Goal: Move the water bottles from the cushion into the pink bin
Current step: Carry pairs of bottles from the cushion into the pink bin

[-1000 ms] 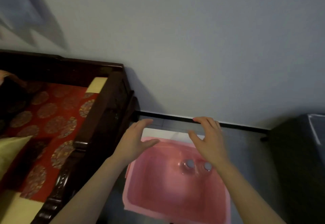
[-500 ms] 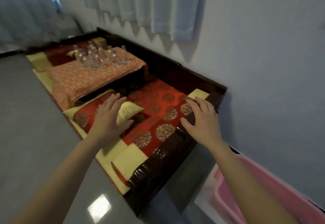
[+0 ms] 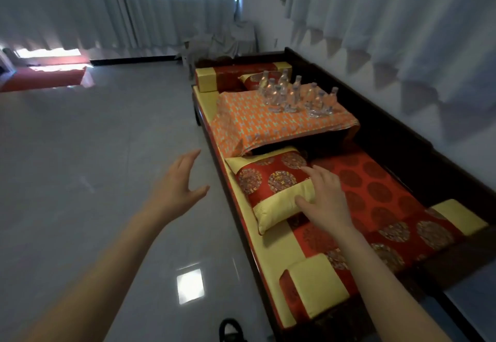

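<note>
Several clear water bottles (image 3: pixel 292 94) stand upright in a cluster on the orange patterned cushion (image 3: pixel 263 124) at the far end of the bench. My left hand (image 3: pixel 178 186) hovers open over the grey floor, left of the bench, holding nothing. My right hand (image 3: pixel 326 199) is open with spread fingers above the red and gold pillow (image 3: pixel 271 183), well short of the bottles. The pink bin is out of view.
A long dark wooden bench (image 3: pixel 402 137) with red and gold cushions runs along the white wall at right. Curtains hang behind and above it. A glossy grey floor (image 3: pixel 94 153) spreads to the left. A red mat (image 3: pixel 43 80) lies far left.
The view has swung left from the pink bin with two bottles in it to the bench and then along it. Both empty hands have moved towards the bottle cushion.
</note>
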Demonstrator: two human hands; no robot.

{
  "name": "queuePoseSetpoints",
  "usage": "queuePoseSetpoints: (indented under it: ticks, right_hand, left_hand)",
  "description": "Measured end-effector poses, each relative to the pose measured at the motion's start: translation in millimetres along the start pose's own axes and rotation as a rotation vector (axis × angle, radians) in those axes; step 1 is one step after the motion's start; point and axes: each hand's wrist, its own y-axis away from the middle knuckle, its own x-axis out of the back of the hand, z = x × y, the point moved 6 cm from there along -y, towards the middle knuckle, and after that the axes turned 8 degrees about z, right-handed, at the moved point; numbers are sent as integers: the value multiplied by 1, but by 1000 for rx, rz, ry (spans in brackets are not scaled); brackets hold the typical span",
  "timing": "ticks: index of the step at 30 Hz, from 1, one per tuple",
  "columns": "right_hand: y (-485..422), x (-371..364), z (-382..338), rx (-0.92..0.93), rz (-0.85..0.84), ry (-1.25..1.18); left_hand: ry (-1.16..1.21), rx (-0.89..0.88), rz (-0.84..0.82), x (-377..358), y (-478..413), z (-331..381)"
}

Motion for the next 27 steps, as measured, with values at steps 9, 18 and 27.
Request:
queuePoseSetpoints:
  ticks: [9, 18, 27]
  right_hand:
    - [-169, -113, -54, 55, -30, -29]
    - [-331, -199, -79, 4, -91, -91]
    - [-465, -271, -80, -143, -14, -65]
  left_hand:
    - [-71, 64, -26, -12, -146, -115]
    - [-38, 85, -70, -36, -312, -194]
    - [-13, -39, -171, -92, -495, -265]
